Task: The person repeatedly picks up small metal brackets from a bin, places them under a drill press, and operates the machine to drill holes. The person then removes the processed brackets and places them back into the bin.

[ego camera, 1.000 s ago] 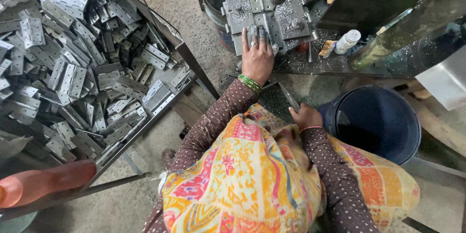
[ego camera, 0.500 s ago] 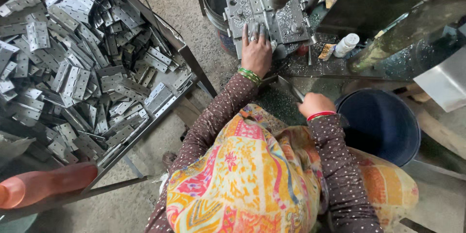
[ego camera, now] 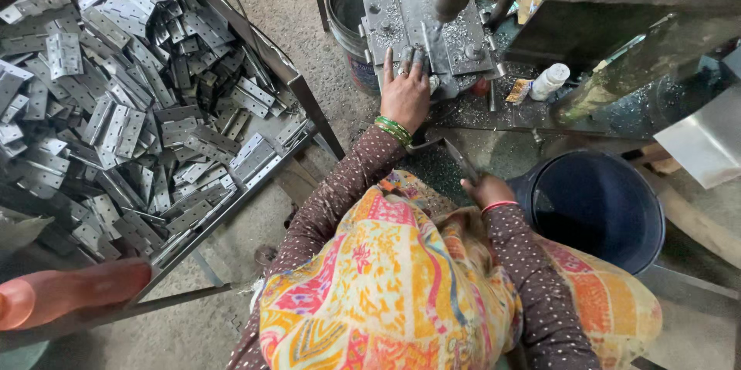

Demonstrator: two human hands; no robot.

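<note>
Left hand (ego camera: 404, 92) flat, fingers open on metal plate (ego camera: 421, 34) at press; right hand (ego camera: 485, 189) closed, gripping lever handle (ego camera: 457, 155) beside blue bucket (ego camera: 598, 208).

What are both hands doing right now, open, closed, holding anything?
Left hand: open, fingers spread flat on the metal press fixture, holding nothing.
Right hand: closed around a thin metal lever handle.

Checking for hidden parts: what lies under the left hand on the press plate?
The left hand lies flat on the grey metal plate, fingers spread among shiny metal chips. Whatever piece sits beneath the palm is covered.
</note>
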